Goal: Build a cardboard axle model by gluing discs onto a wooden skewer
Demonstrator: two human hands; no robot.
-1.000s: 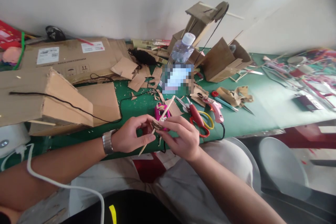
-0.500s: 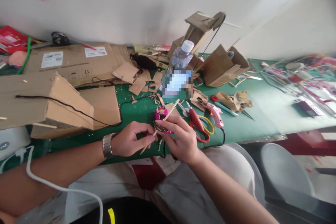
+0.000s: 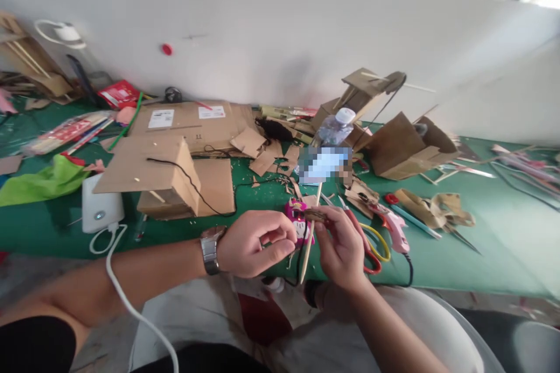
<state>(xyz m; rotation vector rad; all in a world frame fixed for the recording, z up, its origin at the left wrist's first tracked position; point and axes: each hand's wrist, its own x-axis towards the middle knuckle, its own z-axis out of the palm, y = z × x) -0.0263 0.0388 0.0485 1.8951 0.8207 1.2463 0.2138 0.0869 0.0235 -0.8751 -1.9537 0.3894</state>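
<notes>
Green table (image 3: 472, 265) strewn with cardboard scraps (image 3: 265, 160), and here's the right hand (image 3: 343, 247), thumb and fingers pinching a small brown piece (image 3: 315, 215) at their tips! A wooden stick (image 3: 307, 256) meets that piece just left of the thumb; through or against it, I can't tell. Left hand (image 3: 254, 245) waits beyond, loosely curled, thumb apart from fingers, near the pink object (image 3: 292, 207).

- The right hand (image 3: 343, 250) is pinching a small brown piece (image 3: 315, 215), a wooden stick (image 3: 307, 256) crossing it.
- The left hand (image 3: 257, 243) is curling loosely just beside the stick, its wrist wearing a metal watch (image 3: 210, 252).
- A pink object (image 3: 299, 228) is sitting just beyond the hands.
- Red-handled scissors (image 3: 373, 264) and a pink glue gun (image 3: 397, 233) are lying to the right on the green table (image 3: 459, 265).
- A clear bottle (image 3: 333, 130) is standing farther back, near an open cardboard box (image 3: 396, 148).
</notes>
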